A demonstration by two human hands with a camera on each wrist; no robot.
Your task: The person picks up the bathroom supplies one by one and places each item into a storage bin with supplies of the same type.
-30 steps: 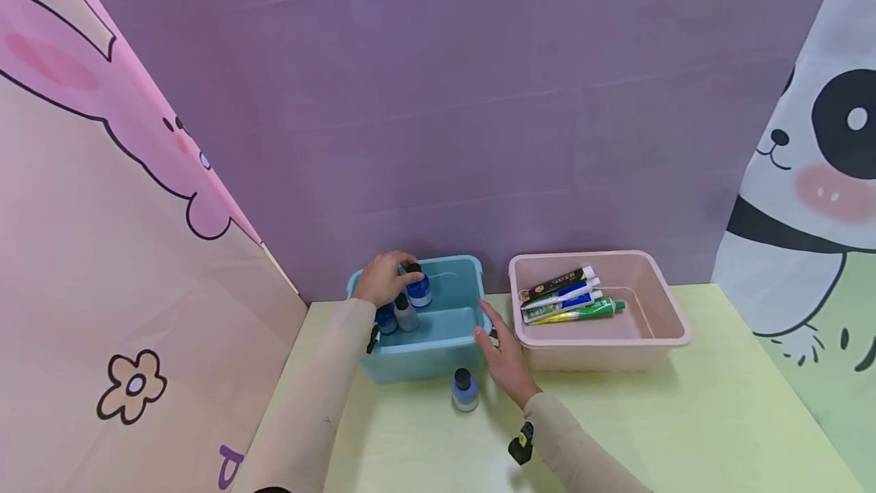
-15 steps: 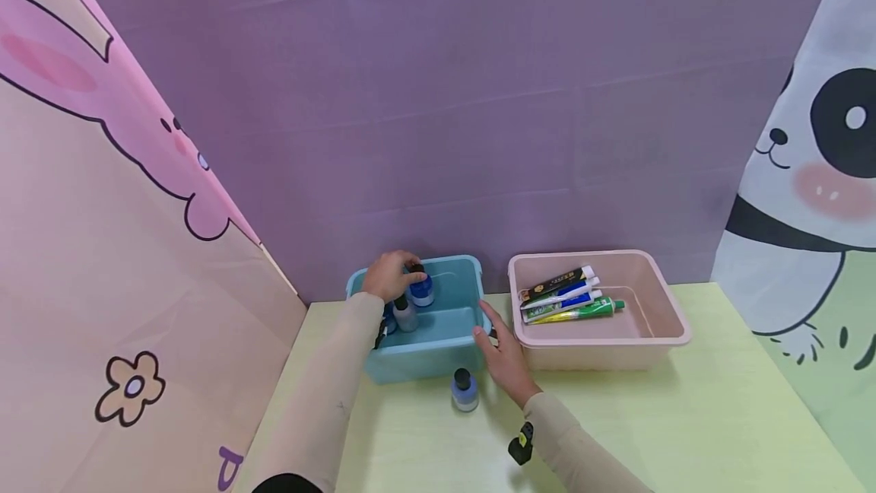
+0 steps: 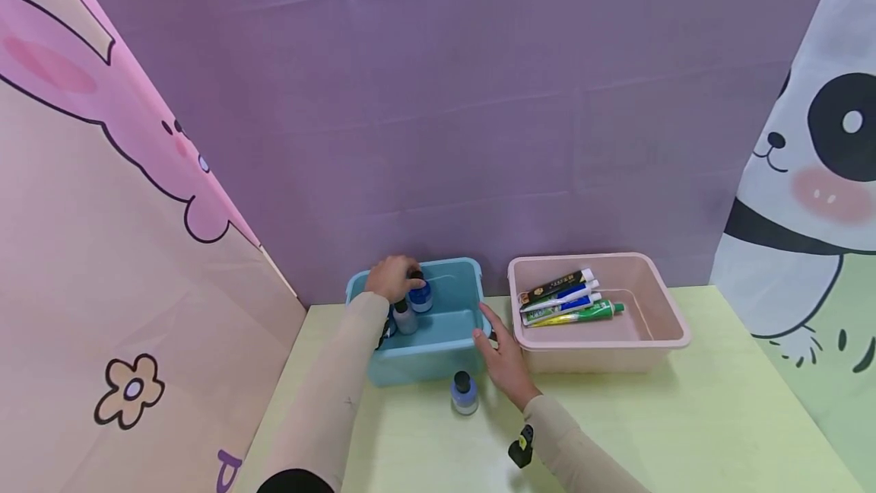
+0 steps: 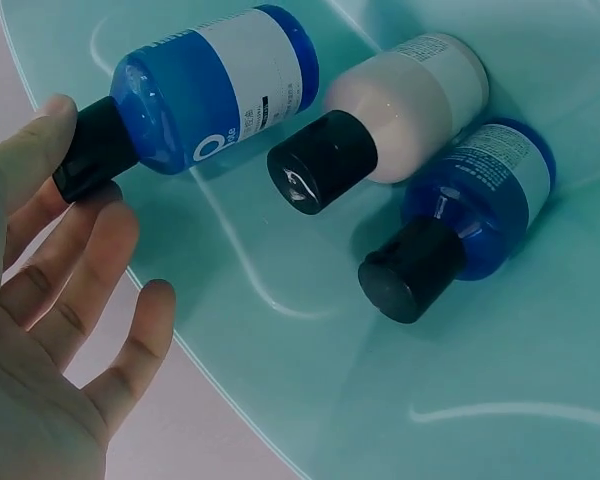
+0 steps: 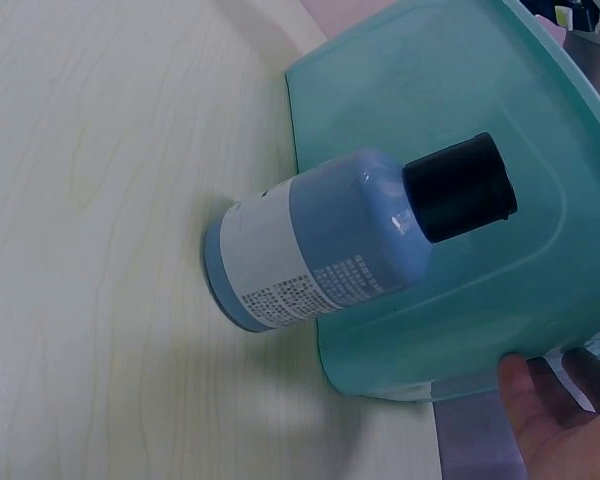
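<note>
My left hand (image 3: 391,278) pinches the black cap of a blue bottle (image 4: 220,88) between thumb and fingers, inside the teal bin (image 3: 427,362). In the left wrist view a pale pinkish bottle (image 4: 420,105) and a second blue bottle (image 4: 485,195), both black-capped, stand beside it. My right hand (image 3: 505,360) rests against the bin's right side with its fingers fairly straight. In front of the bin a light blue bottle (image 5: 325,240) with a black cap stands upright on the table.
A pink bin (image 3: 602,357) stands to the right of the teal one. Several toothpaste tubes (image 3: 561,299) lie in its left part. Behind both bins is a purple backdrop (image 3: 438,112). The pale table (image 3: 616,432) extends toward me.
My left hand has shifted slightly right within the teal bin, with the blue bottle moving a little along with it. The right hand has stayed at the bin's side.
</note>
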